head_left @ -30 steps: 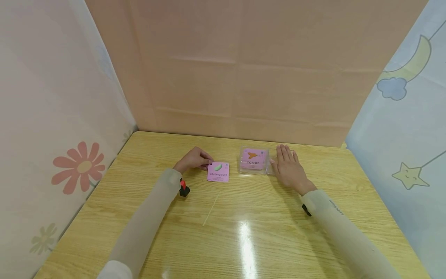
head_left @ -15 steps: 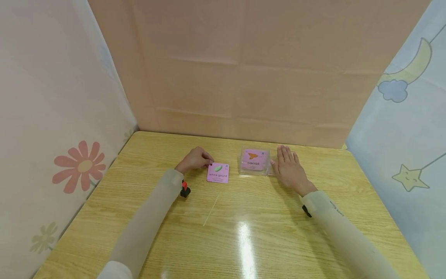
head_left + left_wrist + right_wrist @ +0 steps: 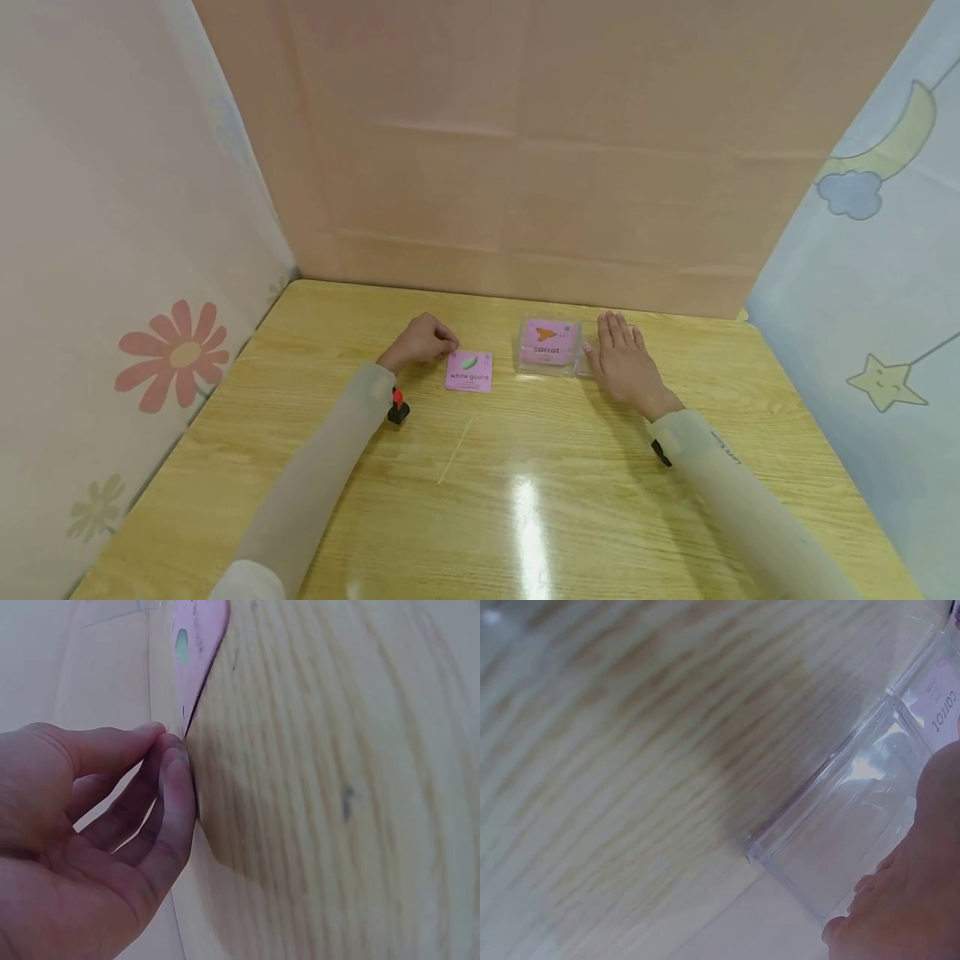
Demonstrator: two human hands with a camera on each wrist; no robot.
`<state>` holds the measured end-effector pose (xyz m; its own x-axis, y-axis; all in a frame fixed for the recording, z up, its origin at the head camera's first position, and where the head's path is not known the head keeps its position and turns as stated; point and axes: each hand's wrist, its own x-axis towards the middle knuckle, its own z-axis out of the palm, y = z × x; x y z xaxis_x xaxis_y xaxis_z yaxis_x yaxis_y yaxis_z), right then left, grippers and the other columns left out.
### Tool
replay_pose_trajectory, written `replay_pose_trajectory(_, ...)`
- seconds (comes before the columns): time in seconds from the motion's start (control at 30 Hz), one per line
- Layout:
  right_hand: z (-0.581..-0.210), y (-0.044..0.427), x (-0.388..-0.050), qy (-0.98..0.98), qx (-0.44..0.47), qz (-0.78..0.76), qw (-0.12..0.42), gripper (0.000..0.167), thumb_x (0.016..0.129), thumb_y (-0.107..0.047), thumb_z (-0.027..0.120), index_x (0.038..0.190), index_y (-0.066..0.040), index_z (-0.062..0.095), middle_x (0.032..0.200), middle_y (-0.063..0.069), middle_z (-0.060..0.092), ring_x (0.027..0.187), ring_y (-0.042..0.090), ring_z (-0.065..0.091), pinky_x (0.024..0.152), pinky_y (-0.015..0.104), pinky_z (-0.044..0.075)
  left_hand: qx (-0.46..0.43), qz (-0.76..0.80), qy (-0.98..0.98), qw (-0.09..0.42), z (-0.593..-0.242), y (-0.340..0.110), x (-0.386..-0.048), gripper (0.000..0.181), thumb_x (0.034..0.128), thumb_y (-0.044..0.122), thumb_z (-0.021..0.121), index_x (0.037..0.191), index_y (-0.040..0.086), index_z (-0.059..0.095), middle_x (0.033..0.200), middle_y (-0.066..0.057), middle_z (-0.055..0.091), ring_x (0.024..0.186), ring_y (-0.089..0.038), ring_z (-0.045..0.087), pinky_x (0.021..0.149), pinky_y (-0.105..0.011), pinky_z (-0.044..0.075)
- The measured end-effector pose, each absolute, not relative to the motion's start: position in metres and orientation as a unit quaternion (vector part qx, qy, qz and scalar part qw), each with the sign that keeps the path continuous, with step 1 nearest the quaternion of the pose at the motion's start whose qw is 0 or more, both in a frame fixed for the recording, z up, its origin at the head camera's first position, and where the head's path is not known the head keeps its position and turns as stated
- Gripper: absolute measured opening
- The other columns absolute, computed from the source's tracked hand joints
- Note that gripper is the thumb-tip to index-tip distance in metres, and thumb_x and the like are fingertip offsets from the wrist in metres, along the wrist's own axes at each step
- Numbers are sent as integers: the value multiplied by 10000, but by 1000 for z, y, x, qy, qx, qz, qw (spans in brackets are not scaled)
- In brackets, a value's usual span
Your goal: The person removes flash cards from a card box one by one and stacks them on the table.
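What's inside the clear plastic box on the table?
A pink card marked "carrot" lies face up inside the clear box. Anything beneath that card is covered, so I can't tell what's there.

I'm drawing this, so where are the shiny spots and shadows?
Head view: white glare and soft shadows on the flat yellow wooden table; right wrist view: a glint on the clear boxy plastic case, dark shadow beside it; left wrist view: a soft shadow across the table.

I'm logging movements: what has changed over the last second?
Nothing visibly moved on the wooden table; only the head view drifts slightly. The left hand stays at one corner of the square pink white gourd card, the right hand at the clear plastic box holding the square pink carrot card.
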<state>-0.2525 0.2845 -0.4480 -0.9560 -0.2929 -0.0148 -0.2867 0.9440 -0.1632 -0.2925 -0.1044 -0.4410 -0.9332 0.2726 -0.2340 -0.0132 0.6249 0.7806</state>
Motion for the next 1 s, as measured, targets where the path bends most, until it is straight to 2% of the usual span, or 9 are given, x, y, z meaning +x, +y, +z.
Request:
replay_pose_trajectory(0.37,-449,287,-257,986,-150,-74,14,741,1156,-427,216,1648,84,1,1741,310,9,1621,515,7,1304,708,41,86,418,891,157,-438,-108,-291,192,1023,115,665,1112,1,792,1031,-143,772,737,-134,566,609,-194,448)
replay_pose_trajectory(0.77,-450,285,-258,986,-150,-74,16,742,1155,-427,225,1649,82,6,1742,308,23,1623,511,13,1306,704,45,95,411,897,137,-436,-109,-288,205,1010,142,681,1134,31,802,1185,-152,779,856,-166,615,656,-208,472)
replay_pose_trajectory(1.0,-449,285,-256,986,-148,-78,22,739,1156,-419,230,1648,83,2,1742,310,20,1623,510,1,1304,707,38,121,413,895,117,-430,-104,-286,229,1013,181,695,1155,32,796,1199,-150,781,965,-204,704,743,-232,548)
